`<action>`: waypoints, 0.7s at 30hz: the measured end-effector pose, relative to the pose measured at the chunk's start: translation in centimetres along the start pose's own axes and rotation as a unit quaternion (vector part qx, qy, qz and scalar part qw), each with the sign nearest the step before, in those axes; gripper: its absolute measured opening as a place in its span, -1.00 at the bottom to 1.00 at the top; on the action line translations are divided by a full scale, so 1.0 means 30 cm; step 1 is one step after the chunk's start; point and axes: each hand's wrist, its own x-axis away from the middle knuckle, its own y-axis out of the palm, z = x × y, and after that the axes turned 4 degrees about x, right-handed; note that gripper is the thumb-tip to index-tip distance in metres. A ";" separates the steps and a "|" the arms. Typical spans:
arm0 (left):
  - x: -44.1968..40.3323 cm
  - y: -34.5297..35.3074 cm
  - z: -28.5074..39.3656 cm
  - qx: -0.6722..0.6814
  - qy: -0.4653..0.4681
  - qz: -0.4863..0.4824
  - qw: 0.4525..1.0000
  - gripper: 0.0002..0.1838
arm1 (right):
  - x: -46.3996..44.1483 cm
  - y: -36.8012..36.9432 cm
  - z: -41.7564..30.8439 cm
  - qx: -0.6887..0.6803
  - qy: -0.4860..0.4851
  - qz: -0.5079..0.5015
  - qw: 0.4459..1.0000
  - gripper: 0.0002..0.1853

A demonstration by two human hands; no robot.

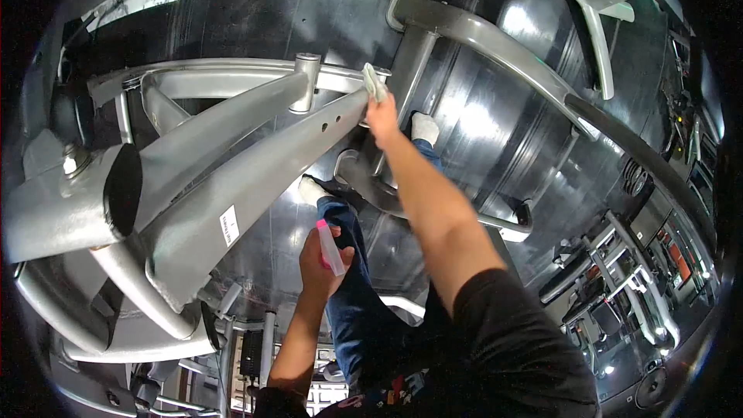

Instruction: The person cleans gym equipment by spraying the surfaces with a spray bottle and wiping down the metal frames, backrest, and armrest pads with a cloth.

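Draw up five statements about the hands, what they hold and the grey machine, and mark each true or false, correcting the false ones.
1. The right hand holds a pale cloth. True.
2. The left hand is empty. False: it grips a pink-and-clear bottle.
3. The grey beam that runs toward the cloth bears a white label. True.
4. The person's footwear is black. False: it is pale.
5. The sleeve on the right arm is dark. True.
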 end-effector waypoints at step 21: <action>0.058 0.082 0.052 -0.031 -0.027 0.001 0.999 -0.59 | -0.066 0.045 0.125 -0.083 0.297 -0.051 0.950 -0.65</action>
